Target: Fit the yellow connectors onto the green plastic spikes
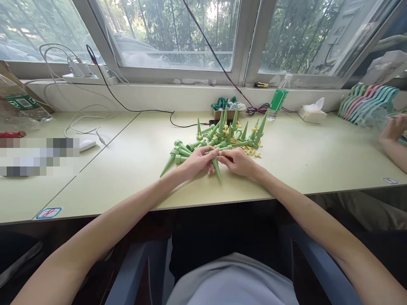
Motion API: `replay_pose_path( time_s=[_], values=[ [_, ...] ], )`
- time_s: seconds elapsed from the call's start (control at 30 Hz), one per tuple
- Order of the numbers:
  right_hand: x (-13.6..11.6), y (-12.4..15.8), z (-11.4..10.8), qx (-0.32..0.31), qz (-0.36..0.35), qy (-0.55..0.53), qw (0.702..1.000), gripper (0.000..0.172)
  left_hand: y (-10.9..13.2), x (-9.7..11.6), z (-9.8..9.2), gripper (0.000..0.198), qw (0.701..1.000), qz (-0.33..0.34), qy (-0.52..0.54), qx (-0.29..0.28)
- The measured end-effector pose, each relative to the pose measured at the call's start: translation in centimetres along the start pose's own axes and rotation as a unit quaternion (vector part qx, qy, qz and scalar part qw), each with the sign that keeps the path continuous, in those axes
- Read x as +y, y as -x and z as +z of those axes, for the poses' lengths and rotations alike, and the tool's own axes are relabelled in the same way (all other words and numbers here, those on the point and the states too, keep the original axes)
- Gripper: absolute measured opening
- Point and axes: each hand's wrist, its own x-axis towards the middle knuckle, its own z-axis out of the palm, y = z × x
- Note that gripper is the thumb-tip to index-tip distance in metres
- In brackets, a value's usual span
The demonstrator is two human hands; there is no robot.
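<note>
My left hand [201, 161] is closed round a green plastic watering spike [216, 170], whose pointed end slants down toward the table's front edge. Close against its upper end, my right hand [239, 162] is pinched; whatever sits between those fingertips is hidden. Behind both hands lies a heap of similar green spikes [222, 131], some upright and some on their sides. Small yellow valve pieces [251, 151] are scattered at the heap's right side, and a few are fitted on spikes. More loose spikes [173, 156] lie left of my left hand.
Behind the heap stand a small box of green wrappers [226, 111] and a bottle with a green label [278, 99]. A tissue pack [312, 112] and colourful hangers [367, 101] are at the right, near another person's hand [394, 129]. Cables and a power strip [90, 78] occupy the left back.
</note>
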Motion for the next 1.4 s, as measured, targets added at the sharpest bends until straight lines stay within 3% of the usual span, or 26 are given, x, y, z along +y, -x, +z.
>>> replay_pose_path(
  time_s=[1.4],
  values=[
    [-0.08,0.0,-0.22,-0.028,-0.005,0.021,0.999,0.029,0.45,0.7,0.38,0.049,0.998,0.019,-0.06,-0.011]
  ],
)
